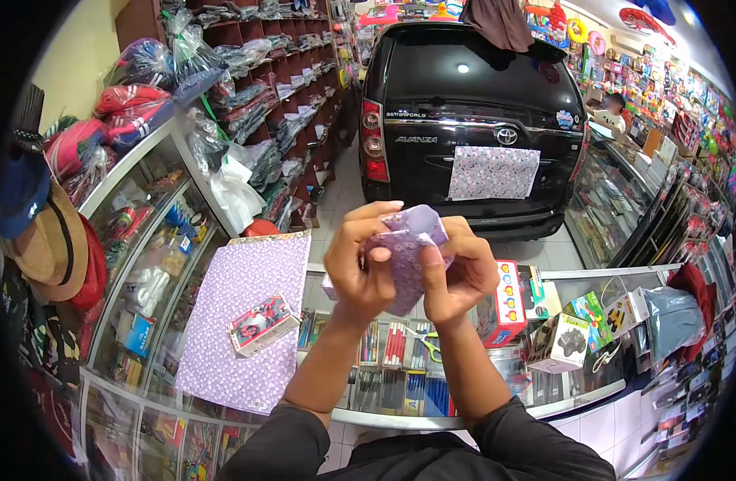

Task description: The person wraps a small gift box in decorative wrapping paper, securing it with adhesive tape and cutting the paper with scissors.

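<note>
In front of my chest, a small parcel in purple flowered wrapping paper (406,272) is raised above the counter. Its upper end has loose paper flaps, folded inward around an opening. My left hand (358,260) grips the left side, thumb pressed on the paper. On the other side my right hand (461,276) pinches the edge of a flap with its thumb in front. Below to the left, a sheet of the same purple paper (223,293) lies flat, and a small toy box (264,325) with a red vehicle picture rests on it.
Scissors (432,348) with yellow-green handles lie on the glass counter (432,420) under my arms. A red box (508,301) and a white box (560,343) stand to the right. Beyond the counter is a parked black car (424,88). Shelves of bagged clothes (260,104) line the left.
</note>
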Tool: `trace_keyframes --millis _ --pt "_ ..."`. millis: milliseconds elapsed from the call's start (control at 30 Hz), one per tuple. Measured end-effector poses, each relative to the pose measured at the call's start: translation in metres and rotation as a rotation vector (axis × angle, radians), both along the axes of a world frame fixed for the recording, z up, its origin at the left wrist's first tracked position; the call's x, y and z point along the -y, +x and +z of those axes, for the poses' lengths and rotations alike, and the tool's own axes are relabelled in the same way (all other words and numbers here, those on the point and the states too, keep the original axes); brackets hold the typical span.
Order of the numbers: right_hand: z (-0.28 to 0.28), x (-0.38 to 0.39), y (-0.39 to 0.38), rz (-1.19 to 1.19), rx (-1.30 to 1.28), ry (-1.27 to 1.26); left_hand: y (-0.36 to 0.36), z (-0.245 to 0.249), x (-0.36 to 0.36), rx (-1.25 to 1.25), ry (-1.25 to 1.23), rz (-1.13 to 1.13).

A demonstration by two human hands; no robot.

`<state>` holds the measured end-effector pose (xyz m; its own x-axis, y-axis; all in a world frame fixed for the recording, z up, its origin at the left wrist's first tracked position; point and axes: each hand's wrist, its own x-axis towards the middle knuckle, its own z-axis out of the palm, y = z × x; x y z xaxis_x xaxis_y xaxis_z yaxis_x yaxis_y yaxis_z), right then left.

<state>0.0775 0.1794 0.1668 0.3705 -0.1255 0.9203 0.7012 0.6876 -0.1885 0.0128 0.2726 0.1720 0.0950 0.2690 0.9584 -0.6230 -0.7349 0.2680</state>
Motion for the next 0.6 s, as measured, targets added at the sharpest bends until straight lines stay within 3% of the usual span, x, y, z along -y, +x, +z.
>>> trace_keyframes --millis 267,333,400,467,600 --pt "0.004 -0.001 0.013 -0.012 0.148 -0.055 -0.002 -0.003 -0.009 0.033 -0.033 0.03" --pt "0.014 0.003 0.011 -0.105 0.233 -0.282 -0.004 0.0 -0.017 0.057 -0.143 0.035" --pt "0.014 0.004 0.001 -0.106 0.151 -0.405 -0.014 0.004 -0.019 0.005 -0.191 0.039" --pt "0.017 0.005 -0.008 0.123 -0.096 -0.641 -0.02 0.005 -0.02 -0.134 -0.283 0.077" --pt "0.005 -0.005 -0.005 0.057 -0.073 -0.53 -0.016 0.002 -0.018 -0.022 -0.21 0.003"
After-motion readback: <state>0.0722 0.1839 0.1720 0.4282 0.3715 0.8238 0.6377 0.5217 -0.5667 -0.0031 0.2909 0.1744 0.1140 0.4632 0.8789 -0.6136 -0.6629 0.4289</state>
